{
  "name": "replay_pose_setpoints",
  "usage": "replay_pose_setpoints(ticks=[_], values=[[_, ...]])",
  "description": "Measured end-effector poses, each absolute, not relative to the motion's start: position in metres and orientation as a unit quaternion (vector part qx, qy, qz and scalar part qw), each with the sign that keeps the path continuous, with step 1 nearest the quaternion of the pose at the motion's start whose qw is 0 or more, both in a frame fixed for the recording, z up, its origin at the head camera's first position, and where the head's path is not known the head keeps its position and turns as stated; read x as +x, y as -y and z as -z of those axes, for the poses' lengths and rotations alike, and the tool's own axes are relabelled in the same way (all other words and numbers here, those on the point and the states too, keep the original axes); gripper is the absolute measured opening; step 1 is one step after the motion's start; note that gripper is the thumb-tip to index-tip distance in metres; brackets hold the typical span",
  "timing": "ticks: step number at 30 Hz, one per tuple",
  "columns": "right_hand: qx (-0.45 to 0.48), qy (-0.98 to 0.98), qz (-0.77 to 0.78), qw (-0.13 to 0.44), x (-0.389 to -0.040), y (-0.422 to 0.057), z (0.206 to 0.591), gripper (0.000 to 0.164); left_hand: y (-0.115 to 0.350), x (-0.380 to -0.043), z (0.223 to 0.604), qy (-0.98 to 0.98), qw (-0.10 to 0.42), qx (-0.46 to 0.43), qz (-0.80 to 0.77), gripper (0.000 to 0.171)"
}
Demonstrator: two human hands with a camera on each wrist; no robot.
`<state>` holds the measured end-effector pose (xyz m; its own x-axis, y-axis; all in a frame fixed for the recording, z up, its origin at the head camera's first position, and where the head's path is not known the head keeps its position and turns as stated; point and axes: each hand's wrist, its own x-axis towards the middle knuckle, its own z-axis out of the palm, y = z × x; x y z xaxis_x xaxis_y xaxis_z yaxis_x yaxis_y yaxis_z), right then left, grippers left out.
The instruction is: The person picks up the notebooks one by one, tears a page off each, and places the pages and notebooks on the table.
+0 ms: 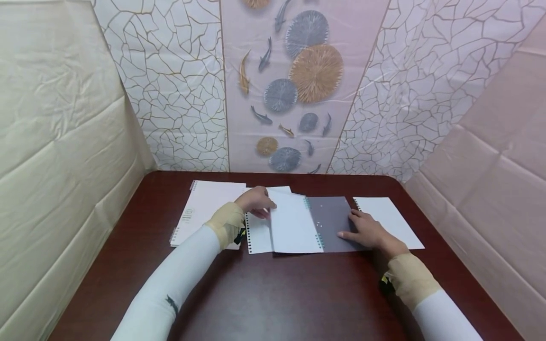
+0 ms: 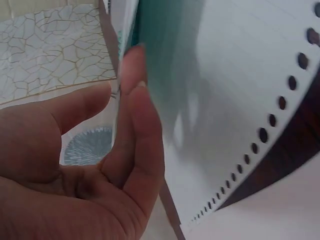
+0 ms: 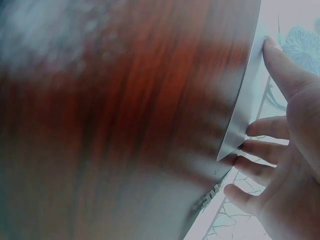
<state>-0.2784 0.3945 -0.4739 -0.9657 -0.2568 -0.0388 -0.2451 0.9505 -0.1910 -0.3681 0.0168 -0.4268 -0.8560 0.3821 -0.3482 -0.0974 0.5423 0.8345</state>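
A notebook with a teal spiral binding (image 1: 319, 239) lies spread in the middle of the table. Its white page (image 1: 294, 225) is at the left, its dark grey cover (image 1: 329, 222) at the right. My left hand (image 1: 257, 201) pinches the page's left edge between thumb and fingers, holding that edge raised in the left wrist view. Under it is a white sheet with a row of punched holes (image 2: 215, 125). My right hand (image 1: 368, 230) rests on the grey cover's right side, fingers spread and fairly straight; the right wrist view shows its fingertips (image 3: 255, 129) along the cover's edge.
At the left lies a pale spiral notebook (image 1: 213, 203), partly behind the left forearm. Another white spiral notebook (image 1: 390, 220) is at the right, beside the right hand. The dark red-brown table (image 1: 273, 293) has fabric walls on its left, right and far sides.
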Motion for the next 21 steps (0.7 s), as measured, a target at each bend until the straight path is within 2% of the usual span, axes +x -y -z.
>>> replay_pose_setpoints(ticks=[5,8,11,16,21], values=[[-0.128,-0.989,0.075,0.029,-0.279,-0.393,0.471,0.091,-0.022,-0.369,0.411,-0.819,0.259,0.106,-0.501,0.016],[-0.14,-0.988,0.057,0.018,-0.28,-0.388,0.468,0.081,-0.027,-0.367,0.4,-0.813,0.266,0.112,-0.506,0.014],[-0.169,-0.983,0.069,-0.001,-0.282,-0.379,0.461,0.061,-0.035,-0.367,0.391,-0.809,0.27,0.118,-0.509,0.013],[-0.203,-0.958,0.2,-0.031,-0.282,-0.344,0.433,0.028,-0.055,-0.367,0.372,-0.798,0.288,0.133,-0.513,0.012],[-0.202,-0.939,0.275,-0.038,-0.277,-0.296,0.39,0.033,-0.069,-0.366,0.359,-0.802,0.283,0.151,-0.505,0.03]])
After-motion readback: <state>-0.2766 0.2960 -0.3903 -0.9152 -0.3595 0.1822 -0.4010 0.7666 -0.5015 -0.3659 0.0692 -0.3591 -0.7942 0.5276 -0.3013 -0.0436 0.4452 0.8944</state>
